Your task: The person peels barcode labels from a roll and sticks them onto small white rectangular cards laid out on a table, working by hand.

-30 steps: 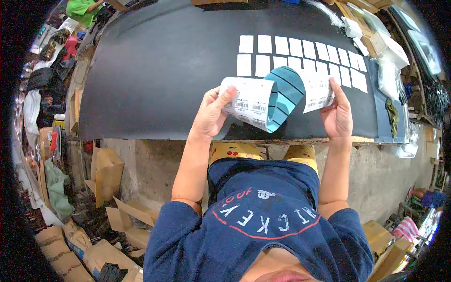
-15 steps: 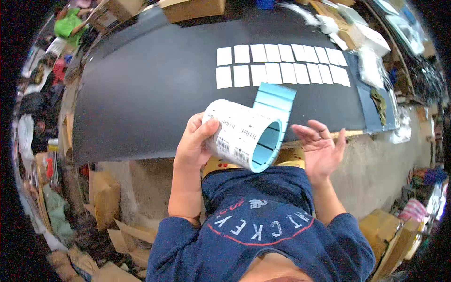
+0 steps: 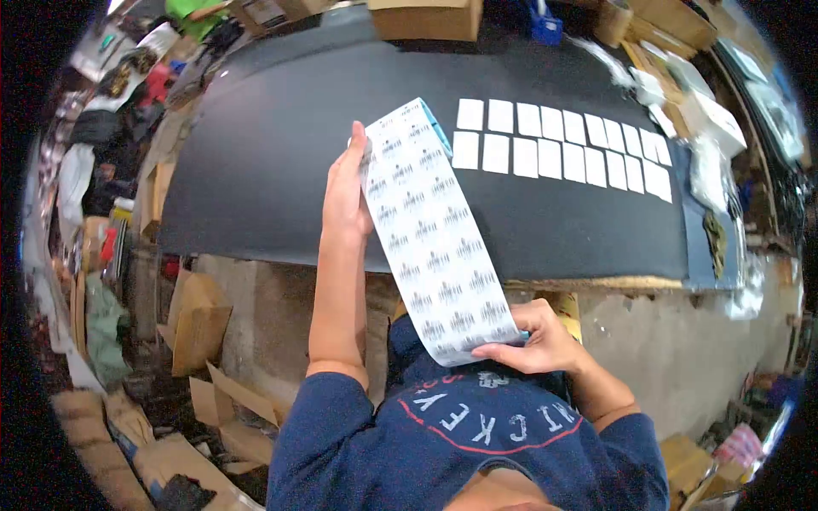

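Observation:
A roll of white barcode labels [image 3: 434, 234] on blue backing is stretched out between my two hands above the table's front edge. My left hand [image 3: 347, 183] is wrapped round the rolled end at the upper left, its thumb side on the edge. Lower down, my right hand [image 3: 538, 339] pinches the loose end of the strip, thumb on the printed face. Rows of small printed barcodes cover the strip. White rectangular cards [image 3: 526, 157] lie in two rows on the black table [image 3: 281, 170], beyond the strip to the right.
A cardboard box [image 3: 426, 19] stands at the table's far edge, with a blue container [image 3: 545, 27] beside it. Clear plastic bags [image 3: 709, 175] lie at the right end. Open cartons [image 3: 243, 409] sit on the floor at left. A person in green [image 3: 194, 15] is at the far left.
My right hand, free and spread before, now grips the loose end and has pulled a long strip down towards me. My left hand has moved forward with the roll; the view has shifted left.

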### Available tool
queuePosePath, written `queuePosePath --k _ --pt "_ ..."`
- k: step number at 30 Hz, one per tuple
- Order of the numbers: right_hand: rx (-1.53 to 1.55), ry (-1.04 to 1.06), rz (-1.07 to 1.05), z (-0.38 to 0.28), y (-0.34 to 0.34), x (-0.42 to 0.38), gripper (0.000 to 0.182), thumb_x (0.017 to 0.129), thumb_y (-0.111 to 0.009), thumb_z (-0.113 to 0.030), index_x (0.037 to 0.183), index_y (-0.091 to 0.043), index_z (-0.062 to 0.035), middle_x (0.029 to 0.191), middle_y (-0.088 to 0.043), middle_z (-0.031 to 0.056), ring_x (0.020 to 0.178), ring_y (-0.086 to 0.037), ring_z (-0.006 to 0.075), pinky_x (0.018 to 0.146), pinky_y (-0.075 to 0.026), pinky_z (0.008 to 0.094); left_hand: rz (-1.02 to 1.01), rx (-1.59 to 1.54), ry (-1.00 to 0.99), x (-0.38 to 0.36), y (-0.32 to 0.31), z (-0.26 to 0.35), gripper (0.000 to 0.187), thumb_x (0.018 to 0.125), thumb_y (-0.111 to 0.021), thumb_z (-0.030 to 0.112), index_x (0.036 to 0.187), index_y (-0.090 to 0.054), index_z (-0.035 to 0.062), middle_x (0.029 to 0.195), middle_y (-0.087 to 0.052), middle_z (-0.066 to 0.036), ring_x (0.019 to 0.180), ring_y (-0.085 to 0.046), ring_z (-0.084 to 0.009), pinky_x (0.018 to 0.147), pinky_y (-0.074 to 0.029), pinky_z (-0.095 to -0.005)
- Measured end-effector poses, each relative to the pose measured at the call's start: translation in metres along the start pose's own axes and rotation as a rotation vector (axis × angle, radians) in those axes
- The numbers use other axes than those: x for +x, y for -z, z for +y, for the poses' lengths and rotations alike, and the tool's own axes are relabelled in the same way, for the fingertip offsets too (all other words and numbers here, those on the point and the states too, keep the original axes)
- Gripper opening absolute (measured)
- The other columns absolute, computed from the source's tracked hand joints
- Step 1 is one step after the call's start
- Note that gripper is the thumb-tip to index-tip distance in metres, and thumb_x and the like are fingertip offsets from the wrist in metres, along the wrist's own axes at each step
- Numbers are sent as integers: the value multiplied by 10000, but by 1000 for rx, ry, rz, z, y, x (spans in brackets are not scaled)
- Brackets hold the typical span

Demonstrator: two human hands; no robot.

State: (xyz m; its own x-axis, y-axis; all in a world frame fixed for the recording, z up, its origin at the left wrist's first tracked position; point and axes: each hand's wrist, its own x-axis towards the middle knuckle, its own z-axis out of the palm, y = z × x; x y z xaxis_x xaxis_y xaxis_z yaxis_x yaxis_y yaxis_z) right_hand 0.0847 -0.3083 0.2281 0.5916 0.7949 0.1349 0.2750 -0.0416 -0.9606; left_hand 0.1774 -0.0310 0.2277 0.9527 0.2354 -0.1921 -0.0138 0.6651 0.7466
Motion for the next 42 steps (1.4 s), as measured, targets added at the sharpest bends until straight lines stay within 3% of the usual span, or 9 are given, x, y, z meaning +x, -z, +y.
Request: queuePosePath --k 3,6,10,16,23,28,34,38,42 --pt "504 -301 154 0 -14 19 222 828 -703 -103 992 -658 39 928 -697 75 817 -643 106 722 -525 262 39 90 -104 48 32 15 415 899 -613 330 1014 -563 -66 934 -658 -138 773 -669 -189 629 -553 -301" --pt "521 -381 164 6 -12 42 253 840 -694 -123 1023 -640 43 949 -693 94 821 -649 110 728 -529 264 79 146 -134 91 56 26 364 899 -617 269 1015 -566 -72 924 -656 -141 770 -667 -203 642 -552 -316" --pt "494 -371 208 25 -13 61 264 860 -672 -138 1052 -624 37 956 -689 82 823 -646 108 722 -529 266 68 127 -87 134 74 31 308 899 -602 197 1038 -569 -75 942 -650 -157 816 -662 -221 691 -548 -352" --pt "457 -428 175 27 -7 63 268 857 -673 -133 1058 -624 36 960 -688 80 826 -642 104 720 -524 264 -154 -157 154 201 105 40 341 929 -542 256 1089 -545 -46 1020 -639 -153 923 -646 -270 812 -544 -391" --pt "391 -579 185 35 2 30 249 830 -694 -105 1021 -645 47 942 -692 86 817 -637 102 720 -521 259 114 -113 121 223 102 67 302 854 -676 201 1019 -569 -29 1023 -634 -179 960 -641 -290 811 -552 -441" --pt "361 -637 204 40 9 -2 260 821 -704 -99 1023 -646 53 931 -693 83 805 -633 100 712 -519 256 70 -77 102 253 121 92 256 855 -666 163 1000 -598 -37 1020 -653 -176 940 -651 -295 817 -552 -447" --pt "108 -683 215 41 66 -53 208 794 -720 -93 948 -678 41 884 -697 65 757 -622 87 669 -506 244 263 -64 17 251 125 120 203 849 -665 124 981 -610 -20 1011 -665 -152 941 -655 -273 848 -531 -474" --pt "97 -804 209 33 77 -64 201 783 -731 -94 931 -684 35 866 -698 61 729 -618 81 653 -503 247 288 84 -77 252 115 114 235 869 -647 145 1012 -587 -32 1043 -648 -172 951 -649 -278 867 -523 -463" --pt "244 -697 140 48 65 -56 218 777 -746 -73 966 -688 18 907 -697 53 780 -613 77 682 -507 256 23 45 -128 285 126 104 262 880 -628 139 1063 -573 -40 1049 -645 -173 941 -652 -291 812 -542 -491"
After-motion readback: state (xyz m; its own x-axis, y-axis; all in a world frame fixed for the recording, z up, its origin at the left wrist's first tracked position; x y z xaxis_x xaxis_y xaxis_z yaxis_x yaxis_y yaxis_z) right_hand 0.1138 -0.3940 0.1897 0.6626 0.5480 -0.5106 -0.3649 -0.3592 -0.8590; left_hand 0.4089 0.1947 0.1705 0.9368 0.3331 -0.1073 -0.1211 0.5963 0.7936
